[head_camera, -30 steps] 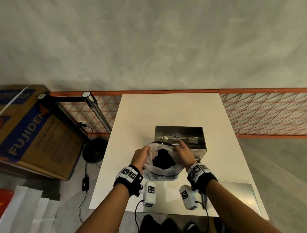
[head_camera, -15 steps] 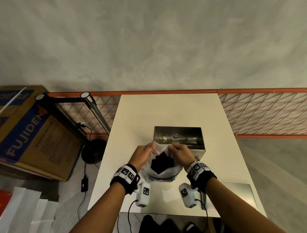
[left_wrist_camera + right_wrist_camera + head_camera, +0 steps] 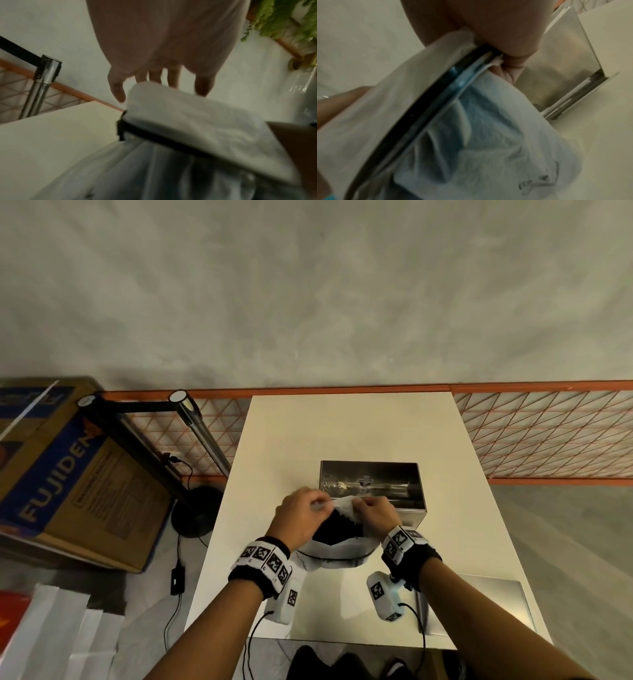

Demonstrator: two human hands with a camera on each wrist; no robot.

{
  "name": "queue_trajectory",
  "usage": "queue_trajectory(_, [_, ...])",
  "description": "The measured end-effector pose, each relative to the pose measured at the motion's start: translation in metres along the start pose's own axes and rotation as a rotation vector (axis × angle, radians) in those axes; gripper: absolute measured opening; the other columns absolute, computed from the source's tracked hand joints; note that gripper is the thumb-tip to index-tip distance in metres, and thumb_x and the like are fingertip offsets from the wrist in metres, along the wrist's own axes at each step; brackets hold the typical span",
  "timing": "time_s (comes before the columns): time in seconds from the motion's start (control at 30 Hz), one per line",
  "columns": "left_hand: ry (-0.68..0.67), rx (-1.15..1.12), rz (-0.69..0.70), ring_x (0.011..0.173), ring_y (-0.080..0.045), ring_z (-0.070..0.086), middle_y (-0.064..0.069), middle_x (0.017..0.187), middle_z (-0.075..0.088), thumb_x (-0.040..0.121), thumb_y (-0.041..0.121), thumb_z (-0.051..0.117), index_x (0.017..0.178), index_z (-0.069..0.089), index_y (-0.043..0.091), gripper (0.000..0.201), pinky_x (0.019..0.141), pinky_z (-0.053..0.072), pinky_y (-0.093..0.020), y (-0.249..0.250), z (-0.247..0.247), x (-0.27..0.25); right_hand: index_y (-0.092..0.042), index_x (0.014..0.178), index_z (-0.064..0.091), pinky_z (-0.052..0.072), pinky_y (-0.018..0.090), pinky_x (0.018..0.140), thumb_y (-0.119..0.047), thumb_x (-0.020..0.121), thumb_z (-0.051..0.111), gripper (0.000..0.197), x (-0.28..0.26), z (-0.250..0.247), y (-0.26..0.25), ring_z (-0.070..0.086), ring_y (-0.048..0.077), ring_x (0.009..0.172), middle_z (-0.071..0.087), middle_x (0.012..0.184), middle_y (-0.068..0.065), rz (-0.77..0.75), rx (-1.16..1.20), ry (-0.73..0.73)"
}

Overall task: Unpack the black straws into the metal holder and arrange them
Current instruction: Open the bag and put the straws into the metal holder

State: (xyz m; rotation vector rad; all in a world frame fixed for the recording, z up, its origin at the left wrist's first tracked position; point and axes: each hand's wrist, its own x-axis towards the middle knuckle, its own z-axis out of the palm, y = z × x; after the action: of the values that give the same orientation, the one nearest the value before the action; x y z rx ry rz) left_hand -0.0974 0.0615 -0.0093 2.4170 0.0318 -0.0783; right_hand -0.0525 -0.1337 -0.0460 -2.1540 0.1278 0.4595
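Note:
A translucent white plastic bag (image 3: 334, 554) stands on the white table (image 3: 349, 426) in front of me, with the black straws (image 3: 337, 530) showing dark through its mouth. My left hand (image 3: 317, 503) and right hand (image 3: 363, 503) meet at the bag's far top edge, and each pinches the plastic. In the right wrist view my thumb and fingers (image 3: 508, 65) pinch the bag (image 3: 488, 121) at its rim. The left wrist view shows my fingers (image 3: 155, 77) reaching behind the bag's top flap (image 3: 197, 121). The open metal holder (image 3: 371, 484) stands just behind the bag, also seen as the metal holder (image 3: 565, 65).
A flat metal sheet (image 3: 493, 604) lies at the table's near right corner. A chrome post (image 3: 202, 436) with a black base stands left of the table, and a cardboard box (image 3: 68, 474) lies beyond it. An orange mesh fence (image 3: 548, 433) runs behind the table.
My hands have moved from the bag's sides toward each other at its far top edge. The wide bag mouth has narrowed and less of the black straws shows.

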Motion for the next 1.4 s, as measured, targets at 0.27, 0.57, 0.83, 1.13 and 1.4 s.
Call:
queue_trajectory(0.27, [0.042, -0.228, -0.218, 0.089, -0.017, 0.067, 0.002, 0.093, 0.073, 0.098, 0.014, 0.065, 0.101, 0.074, 0.017, 0.011, 0.075, 0.047, -0.015, -0.006, 0.008, 0.007, -0.008, 0.079, 0.071, 0.049, 0.032, 0.070, -0.040, 0.094, 0.056, 0.039, -0.005, 0.002, 0.001, 0.064, 0.021, 0.075, 0.070, 0.075, 0.006, -0.001, 0.018, -0.012])
queue_trajectory(0.57, [-0.011, 0.006, -0.423, 0.121, -0.034, 0.056, -0.016, 0.132, 0.057, 0.099, 0.056, 0.051, 0.132, 0.052, 0.010, 0.057, 0.101, 0.045, -0.039, -0.006, 0.004, -0.002, -0.007, 0.093, 0.072, 0.042, 0.027, 0.074, -0.035, 0.096, 0.053, 0.035, 0.004, -0.008, -0.009, 0.064, 0.031, 0.096, 0.070, 0.096, 0.016, 0.165, -0.031, 0.035])
queue_trajectory(0.83, [-0.296, -0.086, -0.641, 0.062, -0.029, 0.075, -0.013, 0.070, 0.075, 0.094, 0.073, 0.045, 0.081, 0.070, 0.000, 0.078, 0.058, 0.060, -0.031, 0.022, -0.025, -0.047, -0.005, 0.095, 0.072, 0.040, 0.025, 0.073, -0.034, 0.101, 0.046, 0.039, 0.006, -0.016, -0.025, 0.065, 0.032, 0.098, 0.070, 0.098, 0.016, 0.132, -0.019, 0.116])
queue_trajectory(1.13, [-0.198, -0.843, -0.740, 0.076, -0.036, 0.074, -0.032, 0.094, 0.073, 0.102, 0.012, 0.053, 0.111, 0.063, -0.011, 0.027, 0.072, 0.065, -0.046, 0.020, -0.007, -0.038, -0.012, 0.121, 0.055, 0.042, 0.039, 0.088, -0.050, 0.093, 0.048, 0.047, -0.013, -0.037, -0.037, 0.054, 0.035, 0.113, 0.055, 0.124, 0.013, 0.021, -0.207, 0.153])
queue_trajectory(1.4, [-0.201, -1.125, -0.731, 0.096, -0.046, 0.072, -0.033, 0.111, 0.070, 0.096, -0.012, 0.048, 0.120, 0.061, -0.014, 0.027, 0.073, 0.065, -0.045, 0.023, 0.007, -0.036, 0.001, 0.093, 0.061, 0.059, 0.045, 0.053, -0.063, 0.084, 0.060, 0.064, -0.053, -0.049, -0.036, 0.070, 0.040, 0.061, 0.071, 0.074, 0.023, 0.277, 0.012, -0.191])
